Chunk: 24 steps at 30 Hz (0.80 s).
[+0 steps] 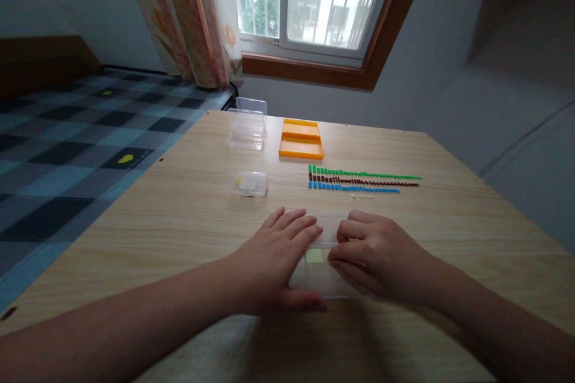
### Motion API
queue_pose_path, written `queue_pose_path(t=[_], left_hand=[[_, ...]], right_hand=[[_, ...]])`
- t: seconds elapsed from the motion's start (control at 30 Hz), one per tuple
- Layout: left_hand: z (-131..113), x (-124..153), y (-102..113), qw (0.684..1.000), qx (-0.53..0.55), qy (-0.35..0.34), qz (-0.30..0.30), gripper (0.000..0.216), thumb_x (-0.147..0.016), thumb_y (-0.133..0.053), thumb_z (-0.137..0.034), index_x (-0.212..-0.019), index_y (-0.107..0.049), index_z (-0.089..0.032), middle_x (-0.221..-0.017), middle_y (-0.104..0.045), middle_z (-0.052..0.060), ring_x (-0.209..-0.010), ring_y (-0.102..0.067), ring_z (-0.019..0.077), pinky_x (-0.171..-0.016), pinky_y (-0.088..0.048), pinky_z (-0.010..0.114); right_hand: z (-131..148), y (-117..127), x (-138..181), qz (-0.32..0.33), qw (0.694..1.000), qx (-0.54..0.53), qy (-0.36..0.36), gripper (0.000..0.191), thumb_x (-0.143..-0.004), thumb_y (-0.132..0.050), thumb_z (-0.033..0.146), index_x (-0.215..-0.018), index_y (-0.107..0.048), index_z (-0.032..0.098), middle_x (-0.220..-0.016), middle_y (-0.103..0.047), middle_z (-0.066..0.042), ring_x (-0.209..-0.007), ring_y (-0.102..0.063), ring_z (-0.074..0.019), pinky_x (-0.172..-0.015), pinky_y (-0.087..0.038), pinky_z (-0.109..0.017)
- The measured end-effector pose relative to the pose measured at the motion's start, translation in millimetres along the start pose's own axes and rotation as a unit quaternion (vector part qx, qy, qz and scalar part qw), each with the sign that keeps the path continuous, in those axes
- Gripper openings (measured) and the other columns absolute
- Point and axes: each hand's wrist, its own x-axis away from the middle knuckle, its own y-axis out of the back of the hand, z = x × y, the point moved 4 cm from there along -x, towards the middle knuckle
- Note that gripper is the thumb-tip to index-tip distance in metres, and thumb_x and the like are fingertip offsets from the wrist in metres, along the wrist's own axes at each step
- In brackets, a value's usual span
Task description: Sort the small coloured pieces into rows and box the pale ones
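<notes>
A small clear plastic box [324, 278] lies on the wooden table [188, 221] right in front of me, with a pale yellow-green piece [314, 255] showing inside it. My left hand [276, 260] lies flat over the box's left side, fingers stretched out and thumb along its near edge. My right hand [375, 254] rests on the box's right side with fingers curled, fingertips at the pale piece.
Beyond the hands lie three rows of small beads, green [363, 174], brown [359, 181] and blue [353, 188], with a few pale ones below. Further back stand an orange tray [300, 139], a clear open box [247, 125] and a small clear box [250, 184]. A chequered bed is at left.
</notes>
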Motion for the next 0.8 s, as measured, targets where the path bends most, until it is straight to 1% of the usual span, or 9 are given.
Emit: queue_pose_path(t=[0.1, 0.27, 0.37, 0.5, 0.7, 0.8], left_hand=[[-1, 0, 0, 1.0, -0.008, 0.008, 0.006, 0.101, -0.076, -0.073, -0.078, -0.152, -0.045, -0.018, -0.159, -0.043, 0.019, -0.15, -0.033, 0.0421, -0.125, -0.016, 0.063], [-2, -1, 1, 1.0, -0.01, 0.014, 0.01, 0.101, -0.075, -0.076, -0.075, -0.151, -0.045, -0.016, -0.159, -0.043, 0.02, -0.15, -0.033, 0.0423, -0.125, -0.017, 0.063], [-2, -1, 0, 1.0, -0.013, 0.015, 0.013, 0.103, -0.074, -0.075, -0.077, -0.151, -0.045, -0.015, -0.159, -0.043, 0.021, -0.15, -0.033, 0.0429, -0.125, -0.017, 0.064], [-1, -2, 0, 1.0, -0.022, 0.012, 0.015, 0.103, -0.075, -0.074, -0.078, -0.152, -0.044, -0.016, -0.16, -0.042, 0.02, -0.15, -0.033, 0.0426, -0.125, -0.017, 0.064], [-3, -3, 1, 0.999, -0.024, 0.014, 0.022, 0.105, -0.075, -0.074, -0.077, -0.152, -0.044, -0.013, -0.159, -0.042, 0.022, -0.15, -0.033, 0.043, -0.125, -0.017, 0.064], [-2, -2, 0, 0.999, -0.023, 0.015, 0.017, 0.103, -0.075, -0.074, -0.077, -0.151, -0.046, -0.013, -0.159, -0.043, 0.021, -0.15, -0.033, 0.0433, -0.125, -0.018, 0.064]], right_hand=[[0, -2, -1, 0.001, 1.0, 0.0, -0.002, 0.024, -0.097, -0.057, 0.02, -0.077, -0.07, 0.021, -0.079, -0.062, -0.003, -0.075, -0.045, -0.0166, -0.069, -0.032, -0.031], [1, 1, -2, -0.013, 1.0, -0.017, 0.005, 0.024, -0.098, -0.054, 0.021, -0.084, -0.074, 0.02, -0.079, -0.062, -0.003, -0.073, -0.046, -0.0163, -0.068, -0.032, -0.031], [1, 4, -1, -0.018, 0.999, -0.032, 0.005, 0.024, -0.098, -0.054, 0.02, -0.09, -0.076, 0.02, -0.079, -0.062, -0.003, -0.073, -0.046, -0.0161, -0.067, -0.032, -0.03], [2, 4, -1, -0.008, 0.999, -0.038, 0.008, 0.024, -0.097, -0.054, 0.021, -0.086, -0.075, 0.02, -0.078, -0.061, -0.003, -0.073, -0.046, -0.0159, -0.067, -0.033, -0.03], [1, -5, 0, 0.007, 1.0, -0.016, 0.004, 0.023, -0.098, -0.054, 0.021, -0.088, -0.074, 0.021, -0.08, -0.062, -0.003, -0.074, -0.047, -0.0157, -0.068, -0.033, -0.03], [-1, -9, 1, 0.011, 1.0, -0.007, 0.003, 0.023, -0.098, -0.054, 0.021, -0.084, -0.073, 0.021, -0.08, -0.062, -0.003, -0.075, -0.047, -0.0158, -0.069, -0.032, -0.03]])
